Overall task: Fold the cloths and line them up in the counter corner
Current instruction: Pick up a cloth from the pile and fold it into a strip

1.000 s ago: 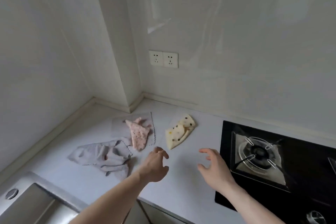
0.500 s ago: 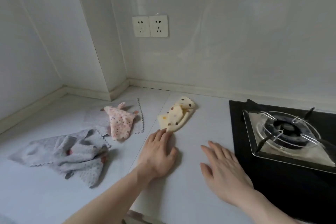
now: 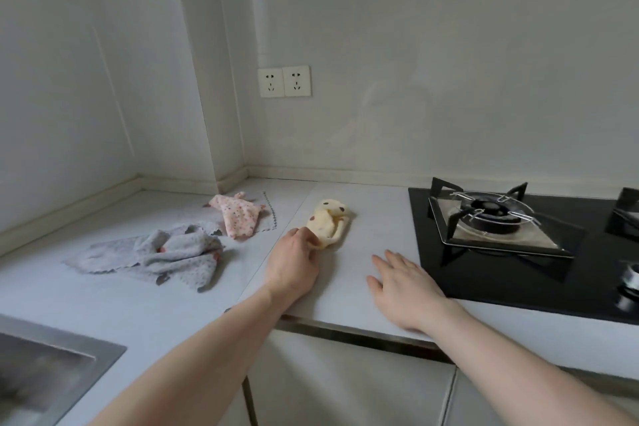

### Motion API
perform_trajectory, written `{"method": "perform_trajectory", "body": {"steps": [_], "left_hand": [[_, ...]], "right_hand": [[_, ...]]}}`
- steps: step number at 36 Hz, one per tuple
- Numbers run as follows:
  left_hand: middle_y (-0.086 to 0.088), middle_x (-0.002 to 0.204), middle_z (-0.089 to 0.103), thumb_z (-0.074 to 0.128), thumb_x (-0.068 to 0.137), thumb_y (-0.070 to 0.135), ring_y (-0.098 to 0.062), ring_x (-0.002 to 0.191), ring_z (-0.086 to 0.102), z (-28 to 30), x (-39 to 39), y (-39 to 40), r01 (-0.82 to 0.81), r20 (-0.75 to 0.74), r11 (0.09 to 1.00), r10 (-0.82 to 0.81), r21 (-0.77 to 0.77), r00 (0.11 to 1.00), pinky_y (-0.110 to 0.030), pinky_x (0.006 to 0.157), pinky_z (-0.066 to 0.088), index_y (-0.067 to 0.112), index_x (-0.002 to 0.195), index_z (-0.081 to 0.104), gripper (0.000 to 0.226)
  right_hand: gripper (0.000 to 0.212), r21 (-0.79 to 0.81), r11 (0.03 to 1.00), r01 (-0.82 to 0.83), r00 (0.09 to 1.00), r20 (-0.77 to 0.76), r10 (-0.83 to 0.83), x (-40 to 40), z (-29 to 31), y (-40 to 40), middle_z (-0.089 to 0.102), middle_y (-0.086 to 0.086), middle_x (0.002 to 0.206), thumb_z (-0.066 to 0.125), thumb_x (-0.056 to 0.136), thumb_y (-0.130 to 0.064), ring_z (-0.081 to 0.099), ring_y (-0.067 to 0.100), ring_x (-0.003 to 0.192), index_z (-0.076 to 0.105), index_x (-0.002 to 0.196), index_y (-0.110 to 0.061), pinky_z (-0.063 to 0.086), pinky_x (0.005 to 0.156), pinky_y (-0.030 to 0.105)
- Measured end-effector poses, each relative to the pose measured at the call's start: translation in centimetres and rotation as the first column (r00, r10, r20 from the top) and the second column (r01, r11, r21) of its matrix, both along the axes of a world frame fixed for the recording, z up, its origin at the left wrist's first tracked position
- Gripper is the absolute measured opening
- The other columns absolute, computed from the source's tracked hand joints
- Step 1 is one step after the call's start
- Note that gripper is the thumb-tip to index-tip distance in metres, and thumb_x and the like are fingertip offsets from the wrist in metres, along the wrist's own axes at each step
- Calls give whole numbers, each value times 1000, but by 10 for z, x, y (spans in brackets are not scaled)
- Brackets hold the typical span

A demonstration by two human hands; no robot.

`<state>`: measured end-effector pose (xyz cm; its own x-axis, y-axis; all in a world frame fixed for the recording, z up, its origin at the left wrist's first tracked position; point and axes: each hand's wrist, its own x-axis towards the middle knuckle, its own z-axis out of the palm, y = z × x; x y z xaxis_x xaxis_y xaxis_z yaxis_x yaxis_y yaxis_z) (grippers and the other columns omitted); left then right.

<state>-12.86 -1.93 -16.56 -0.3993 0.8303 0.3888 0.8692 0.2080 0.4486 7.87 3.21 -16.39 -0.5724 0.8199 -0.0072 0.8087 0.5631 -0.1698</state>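
Note:
A crumpled yellow cloth with brown dots (image 3: 328, 220) lies on the white counter (image 3: 373, 218) near its middle. My left hand (image 3: 294, 261) pinches the cloth's near end between thumb and fingers. My right hand (image 3: 404, 282) rests flat on the counter, fingers straight, to the right of the cloth and apart from it. A crumpled pink dotted cloth (image 3: 238, 214) lies further left on a thin pale grey cloth (image 3: 269, 214). A bunched grey dotted cloth (image 3: 173, 252) lies on another flat grey sheet at the left.
A black gas hob (image 3: 518, 270) with a burner stand fills the counter's right side. A steel sink (image 3: 45, 370) sits at the lower left. The counter corner (image 3: 231, 180) is behind the pink cloth, under a wall column. Two sockets (image 3: 283, 81) are on the back wall.
My left hand went from hovering to touching the yellow cloth and now pinches its near end, which has bunched up. My right hand came down flat on the counter. The view shifted lower.

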Motion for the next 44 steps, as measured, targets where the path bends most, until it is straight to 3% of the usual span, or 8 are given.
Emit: {"method": "perform_trajectory", "body": {"steps": [8, 13, 16, 22, 26, 33, 37, 44], "left_hand": [[2, 92, 70, 69, 89, 23, -20, 89, 66, 47, 24, -69, 71, 199, 991, -93, 116, 976, -32, 79, 53, 21, 115, 63, 27], [8, 82, 71, 73, 87, 32, -8, 66, 65, 93, 31, -104, 57, 426, 985, -122, 162, 897, -16, 51, 47, 23, 100, 70, 16], [8, 77, 73, 77, 83, 34, -7, 57, 63, 113, 36, -120, 67, 484, 982, -146, 175, 863, -14, 44, 44, 22, 89, 73, 14], [-3, 77, 78, 88, 75, 31, -14, 66, 69, 136, 47, -144, 175, 581, 969, -246, 176, 776, -40, 81, 63, 12, 90, 75, 27], [-5, 76, 77, 89, 75, 31, -16, 68, 70, 145, 56, -156, 218, 593, 961, -277, 172, 756, -42, 83, 63, 10, 91, 74, 29], [-10, 80, 78, 93, 71, 27, -21, 77, 76, 166, 72, -172, 275, 625, 951, -302, 142, 720, -37, 81, 63, 6, 91, 75, 35], [-12, 83, 78, 93, 71, 25, -17, 71, 75, 178, 76, -176, 295, 619, 948, -306, 123, 723, -29, 73, 63, 5, 90, 74, 34], [-2, 84, 79, 92, 72, 34, -14, 79, 77, 193, 65, -177, 343, 521, 939, -297, 9, 800, -29, 83, 62, 13, 101, 75, 40]], "right_hand": [[69, -186, 981, 52, 979, -186, -88, 27, 30, -68, 50, 4, 150, 62, 90, -46, 47, 19, 137, 41, 150, -22, 38, 110, 27], [60, -324, 946, 5, 874, -459, -161, 36, 56, -104, 63, -9, 118, 79, 82, -41, 64, 7, 86, 55, 135, -26, 47, 63, 14], [54, -307, 951, -31, 801, -577, -160, 36, 68, -128, 65, -14, 108, 82, 78, -43, 64, 2, 75, 61, 125, -27, 44, 53, 10], [48, -230, 971, -68, 721, -684, -112, 30, 86, -166, 71, -17, 100, 83, 69, -59, 69, 1, 85, 67, 107, -34, 54, 66, 19], [40, -192, 978, -77, 666, -740, -92, 28, 94, -182, 73, -17, 93, 82, 68, -60, 68, -2, 86, 70, 94, -33, 55, 85, 25], [35, -179, 982, -63, 654, -751, -95, 29, 112, -197, 73, -17, 91, 81, 73, -57, 66, -2, 88, 73, 91, -28, 49, 74, 17], [14, -173, 983, -68, 695, -715, -78, 34, 123, -196, 73, -11, 86, 75, 84, -40, 67, 9, 75, 73, 83, -27, 56, 74, 30], [34, -219, 967, -128, 693, -717, -70, 53, 143, -192, 73, 2, 86, 83, 79, -43, 63, 11, 62, 73, 81, -10, 52, 51, 21]]}}
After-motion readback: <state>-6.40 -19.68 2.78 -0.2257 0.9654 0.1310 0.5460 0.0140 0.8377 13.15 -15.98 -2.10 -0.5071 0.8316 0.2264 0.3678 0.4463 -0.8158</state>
